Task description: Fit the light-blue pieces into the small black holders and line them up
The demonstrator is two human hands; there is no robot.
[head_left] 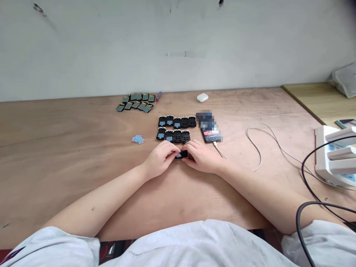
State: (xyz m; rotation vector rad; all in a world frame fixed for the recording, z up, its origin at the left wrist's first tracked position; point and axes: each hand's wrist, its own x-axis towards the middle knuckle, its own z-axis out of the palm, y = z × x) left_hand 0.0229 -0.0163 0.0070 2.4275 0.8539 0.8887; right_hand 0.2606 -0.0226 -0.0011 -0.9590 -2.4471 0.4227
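My left hand [160,158] and my right hand [200,155] meet on the wooden table [83,155], both pinching one small black part [183,154] between their fingertips. Just beyond the hands lie two rows of several similar black parts [175,128], some with blue faces. A few small light-blue pieces [138,139] lie to the left of those rows. Several flat grey-green chips [137,102] with yellow tabs are spread at the back of the table.
A phone [209,128] with a white cable [258,148] plugged in lies right of the rows. A white earbud case [202,97] and a red-handled screwdriver [158,96] sit near the wall. A white power strip [333,157] and black cables [306,207] fill the right side.
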